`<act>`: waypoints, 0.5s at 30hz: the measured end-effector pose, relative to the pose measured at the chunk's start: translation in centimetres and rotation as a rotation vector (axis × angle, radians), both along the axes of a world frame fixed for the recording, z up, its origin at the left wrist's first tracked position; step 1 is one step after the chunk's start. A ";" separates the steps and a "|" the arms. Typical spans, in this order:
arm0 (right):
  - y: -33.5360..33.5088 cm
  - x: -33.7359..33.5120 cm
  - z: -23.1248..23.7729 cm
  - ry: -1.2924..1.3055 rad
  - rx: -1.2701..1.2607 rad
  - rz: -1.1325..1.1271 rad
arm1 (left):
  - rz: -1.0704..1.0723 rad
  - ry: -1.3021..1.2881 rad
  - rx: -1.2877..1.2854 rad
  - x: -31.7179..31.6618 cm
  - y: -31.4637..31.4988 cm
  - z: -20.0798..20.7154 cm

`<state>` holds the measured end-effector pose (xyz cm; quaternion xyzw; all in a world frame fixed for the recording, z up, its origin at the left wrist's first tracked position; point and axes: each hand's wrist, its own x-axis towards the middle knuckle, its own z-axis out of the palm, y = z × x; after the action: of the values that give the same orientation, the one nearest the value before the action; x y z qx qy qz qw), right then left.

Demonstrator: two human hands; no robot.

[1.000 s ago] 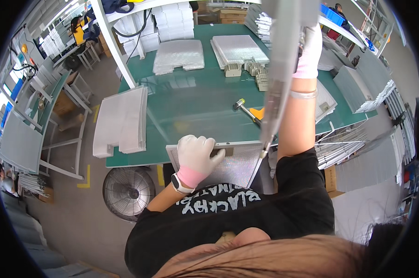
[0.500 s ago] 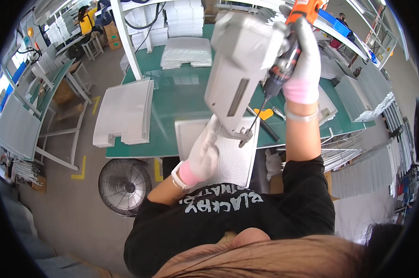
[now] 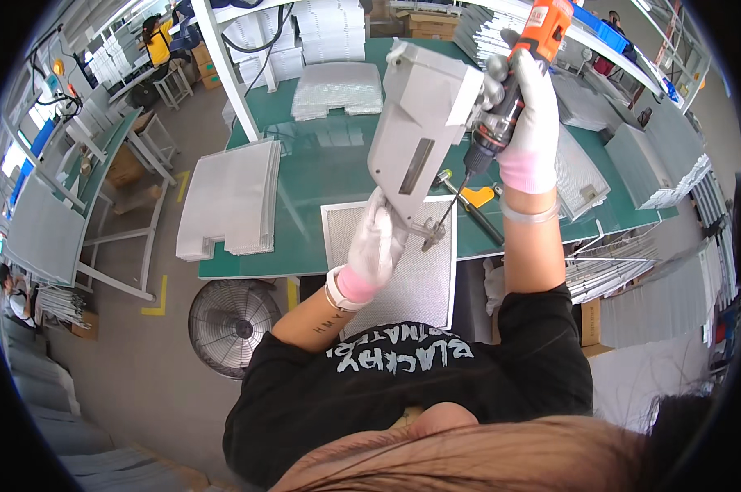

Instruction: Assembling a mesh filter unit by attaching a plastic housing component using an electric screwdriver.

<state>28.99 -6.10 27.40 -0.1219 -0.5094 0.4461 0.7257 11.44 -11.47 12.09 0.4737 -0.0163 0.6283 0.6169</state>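
Observation:
My gloved left hand (image 3: pixel 375 244) grips the lower end of a pale grey housing (image 3: pixel 424 123), a long boxy part with a dark slot, held tilted above the table. A small metal bracket (image 3: pixel 430 233) sticks out at that lower end. In my gloved right hand (image 3: pixel 534 123) is an orange and black power drill (image 3: pixel 543 31), its fingers wrapped round it. The drill's long thin bit (image 3: pixel 456 201) slants down to the bracket; whether it touches a screw there I cannot tell. Beneath both lies a white-framed mesh panel (image 3: pixel 395 303), reaching over the table's front edge.
On the green table (image 3: pixel 305 184) lie a hammer (image 3: pixel 481 220), a yellow-orange piece (image 3: pixel 479 196) and stacked white panels (image 3: pixel 231 197). More panels (image 3: pixel 338 88) stand behind, and others (image 3: pixel 584 176) at right. A floor fan (image 3: pixel 234 328) stands at the front left. A person (image 3: pixel 157 45) sits far left.
The housing and the drill have steadied from a blur and sit slightly lower in the picture. The view has shifted a little; both hands keep their holds.

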 end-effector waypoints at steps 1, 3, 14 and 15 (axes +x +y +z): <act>0.0 0.1 0.5 -0.001 0.009 0.027 | 0.220 0.264 0.087 0.0 0.3 -0.2; 0.4 0.2 0.3 0.013 -0.018 0.017 | 0.439 0.529 0.174 0.2 0.4 -0.2; -1.1 -1.7 -3.2 0.119 -0.104 -0.064 | 0.417 0.339 0.165 1.0 0.6 3.5; -1.3 -1.2 -2.7 0.108 -0.116 -0.059 | 0.699 0.649 0.337 1.0 0.6 3.6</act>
<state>27.76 -7.44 24.71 -0.1544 -0.4390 0.4592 0.7567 12.42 -10.86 15.74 0.7147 0.2347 0.6063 0.2579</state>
